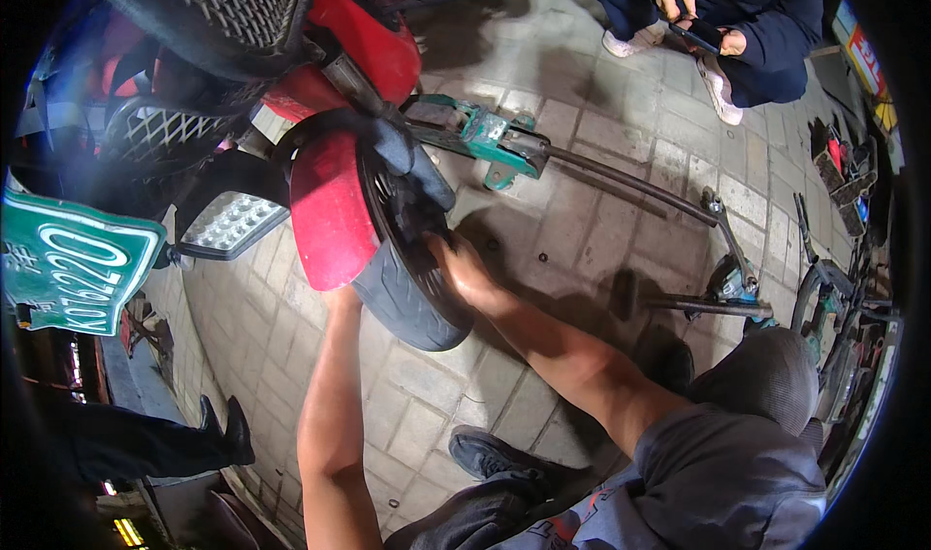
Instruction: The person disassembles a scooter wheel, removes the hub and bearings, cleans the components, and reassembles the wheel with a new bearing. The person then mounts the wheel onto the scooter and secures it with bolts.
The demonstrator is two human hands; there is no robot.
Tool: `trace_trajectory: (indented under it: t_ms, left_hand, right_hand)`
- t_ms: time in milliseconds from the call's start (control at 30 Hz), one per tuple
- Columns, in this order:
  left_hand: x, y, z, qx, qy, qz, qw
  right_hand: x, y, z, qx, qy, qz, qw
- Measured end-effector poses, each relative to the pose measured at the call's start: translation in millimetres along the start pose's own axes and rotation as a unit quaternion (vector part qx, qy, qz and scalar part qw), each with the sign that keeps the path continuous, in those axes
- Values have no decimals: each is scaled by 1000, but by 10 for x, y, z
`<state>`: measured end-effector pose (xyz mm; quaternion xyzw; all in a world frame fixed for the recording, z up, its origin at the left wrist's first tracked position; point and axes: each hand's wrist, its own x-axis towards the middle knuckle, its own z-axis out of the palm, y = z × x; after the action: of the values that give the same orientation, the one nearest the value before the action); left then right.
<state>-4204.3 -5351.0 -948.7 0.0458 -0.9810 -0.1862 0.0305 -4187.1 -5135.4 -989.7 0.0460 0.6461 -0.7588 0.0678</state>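
Note:
In front of me is the front wheel of a scooter, its black tyre under a red mudguard and a dark fork leg. My right hand is at the wheel's right side, fingers bent in at the rim and partly hidden in shadow. On the other side, my left hand reaches up behind the lower end of the mudguard; its fingers are out of sight. A green floor jack with a long metal handle stands on the paving just beyond the wheel.
A person crouches at the far right, holding a phone. Another person's dark boots show at the lower left. Metal tools lie to the right, near a tool tray. A green plate and a lamp jut in at left.

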Motion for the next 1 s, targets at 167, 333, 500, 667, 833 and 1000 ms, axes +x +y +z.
trace_trajectory:
  t_ms: [167, 333, 500, 667, 833, 1000]
  left_hand:
    - [171, -53, 47, -16, -19, 10, 1000]
    - [217, -259, 276, -80, -17, 17, 996]
    - [236, -961, 420, -334, -17, 48, 941]
    - [-18, -389, 112, -388, -12, -68, 919]
    - [-125, -1012, -134, -591, -70, -86, 799]
    - [-117, -824, -82, -620, -142, -164, 754]
  right_hand:
    - [170, 370, 91, -4, 45, 22, 999]
    - [107, 216, -20, 33, -1, -11, 999]
    - [29, 159, 146, 25, -7, 68, 997]
    - [138, 231, -190, 5, 25, 67, 997]
    - [76, 28, 32, 88, -18, 84, 992]
    - [2, -233, -83, 108, -35, 115, 987]
